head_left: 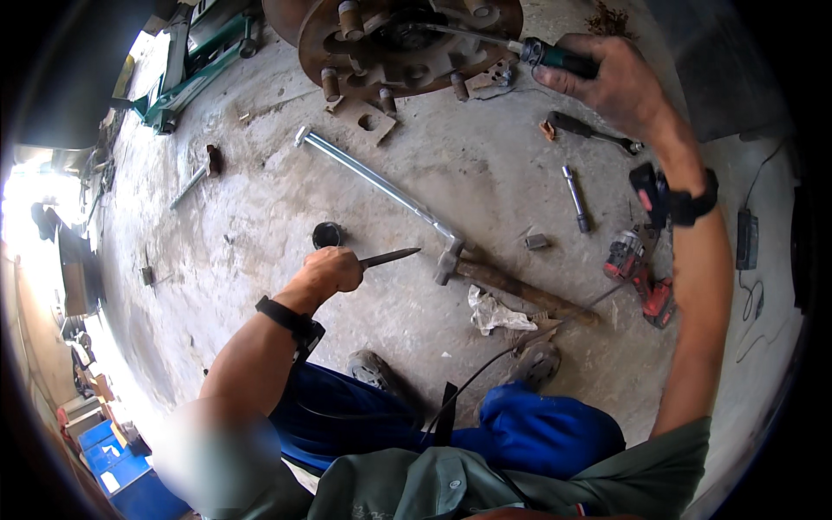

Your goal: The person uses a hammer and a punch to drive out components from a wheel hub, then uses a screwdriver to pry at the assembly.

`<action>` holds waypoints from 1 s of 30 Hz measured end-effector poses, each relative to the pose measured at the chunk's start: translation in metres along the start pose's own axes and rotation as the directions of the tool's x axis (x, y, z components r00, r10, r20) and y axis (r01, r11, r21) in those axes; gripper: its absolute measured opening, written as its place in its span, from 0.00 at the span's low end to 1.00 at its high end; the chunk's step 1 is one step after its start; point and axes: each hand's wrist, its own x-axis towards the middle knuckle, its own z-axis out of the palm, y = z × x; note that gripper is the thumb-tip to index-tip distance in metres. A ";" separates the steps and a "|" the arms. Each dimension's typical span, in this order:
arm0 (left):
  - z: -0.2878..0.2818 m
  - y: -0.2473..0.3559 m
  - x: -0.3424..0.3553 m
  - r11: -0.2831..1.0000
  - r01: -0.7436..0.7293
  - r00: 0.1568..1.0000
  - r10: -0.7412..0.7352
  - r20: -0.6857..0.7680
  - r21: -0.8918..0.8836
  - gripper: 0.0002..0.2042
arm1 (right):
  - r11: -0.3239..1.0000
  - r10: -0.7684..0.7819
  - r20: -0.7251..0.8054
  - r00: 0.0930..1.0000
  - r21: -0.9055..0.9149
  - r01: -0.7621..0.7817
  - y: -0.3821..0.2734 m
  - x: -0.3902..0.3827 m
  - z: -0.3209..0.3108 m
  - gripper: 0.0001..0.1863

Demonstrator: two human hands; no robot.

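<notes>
My right hand (620,82) is closed round the dark green handle of a screwdriver (555,59), up at the top right. Its thin shaft runs left to the greasy centre of a rusty wheel hub (509,39) with several thick studs. Whether the tip touches anything there is hard to make out. Lower and to the left, my left hand (334,269) grips a dark pointed metal tool, like a chisel or punch (390,258), its point aimed right, clear of the hub. A round black cap (328,232) lies on the floor just behind that hand.
A chrome bar (373,178) and a wooden-handled sledgehammer (520,290) lie across the middle floor. At right are a ratchet (589,132), a long socket (575,199) and a red cordless impact wrench (641,277). A small hammer (195,182) and green floor jack (195,78) are left.
</notes>
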 end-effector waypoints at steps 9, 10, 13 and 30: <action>-0.010 0.010 -0.005 1.000 -0.002 1.000 0.003 -0.022 0.030 0.17 | 0.864 0.320 0.114 0.941 0.373 -0.339 -0.116 -0.056 0.033 0.16; -0.013 0.012 -0.008 0.999 -0.015 1.000 0.016 -0.023 0.030 0.16 | 0.832 0.364 0.075 0.929 0.422 -0.360 -0.121 -0.060 0.044 0.18; -0.001 0.005 -0.005 0.999 -0.035 0.999 0.036 -0.039 0.024 0.16 | 0.819 0.359 0.022 0.933 0.473 -0.326 -0.121 -0.060 0.059 0.20; 0.000 0.007 -0.025 0.984 -0.175 0.976 0.173 -0.136 -0.008 0.15 | 0.043 0.296 0.522 0.800 0.829 -0.557 -0.132 -0.046 0.038 0.16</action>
